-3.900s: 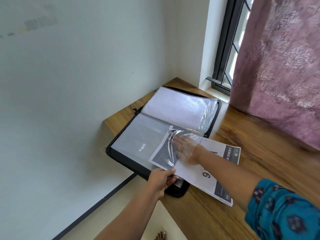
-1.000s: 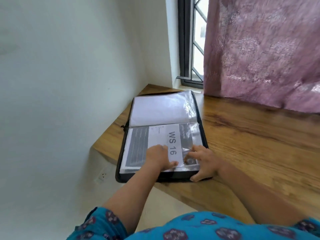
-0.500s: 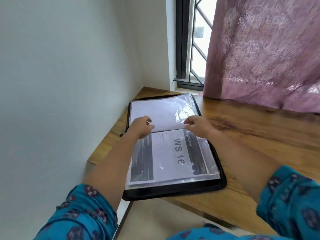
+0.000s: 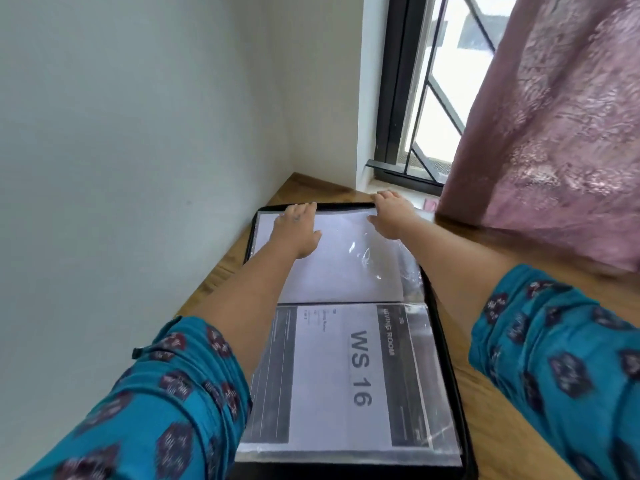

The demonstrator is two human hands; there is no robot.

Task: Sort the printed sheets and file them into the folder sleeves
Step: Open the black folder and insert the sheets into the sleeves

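Observation:
A black zip folder [image 4: 447,344] lies open on the wooden desk [image 4: 221,271], its spine across the middle. In the near half, a clear sleeve holds a printed sheet [image 4: 346,375] reading "WS 16" and "LIVING ROOM". The far half shows a sleeve with a blank white page [image 4: 339,268]. My left hand [image 4: 298,227] lies on the far left part of that page, fingers reaching the folder's far rim. My right hand [image 4: 390,216] lies on the far right part, fingertips at the same rim. Neither hand holds a sheet.
A white wall [image 4: 138,133] runs close along the desk's left edge. A dark-framed window [image 4: 401,98] and a pink curtain [image 4: 554,133] stand just behind and right of the folder. Bare desk wood extends to the right.
The sheet went from half-in to fully inside the near sleeve. Both hands then moved from the near page, past the spine, up to the folder's far edge.

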